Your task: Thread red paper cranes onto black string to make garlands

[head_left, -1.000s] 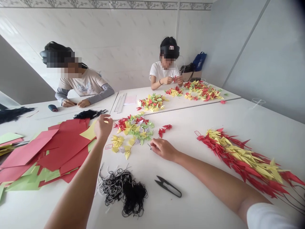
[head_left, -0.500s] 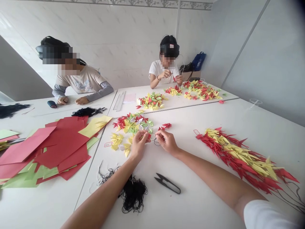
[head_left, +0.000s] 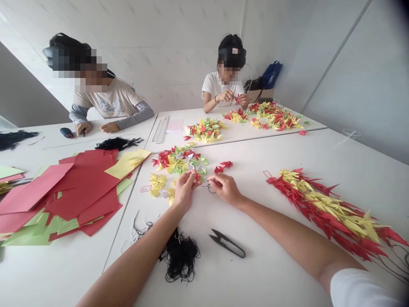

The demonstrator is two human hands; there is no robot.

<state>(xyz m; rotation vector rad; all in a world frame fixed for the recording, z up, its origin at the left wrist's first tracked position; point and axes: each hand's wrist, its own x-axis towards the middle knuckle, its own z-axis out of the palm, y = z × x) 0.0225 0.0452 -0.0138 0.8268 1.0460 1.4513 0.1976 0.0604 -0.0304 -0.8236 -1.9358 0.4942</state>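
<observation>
Between the fingers of my left hand [head_left: 185, 187] is a small red folded paper crane [head_left: 197, 176], partly hidden by the fingertips. My right hand [head_left: 225, 187] is closed in a pinch close beside it, and a dark thread [head_left: 210, 188] loops below its fingertips. Whether a needle is in that pinch is too small to tell. A heap of red, yellow, green and white paper cranes [head_left: 179, 161] lies just beyond my left hand. Two or so red cranes [head_left: 223, 166] lie past my right hand. Black thread snips [head_left: 227, 243] rest on the table nearer me.
A tangle of black thread [head_left: 182, 258] lies by my left forearm. Strung red and yellow cranes [head_left: 332, 209] stretch along the right. Coloured paper sheets [head_left: 83, 187] cover the left. Across the table sit two people; one handles a red crane near more crane piles [head_left: 207, 130].
The view has shifted slightly. My left fingers have turned a little around the red crane, while my right hand keeps its pinch. The person at left now has a hand on a dark object.
</observation>
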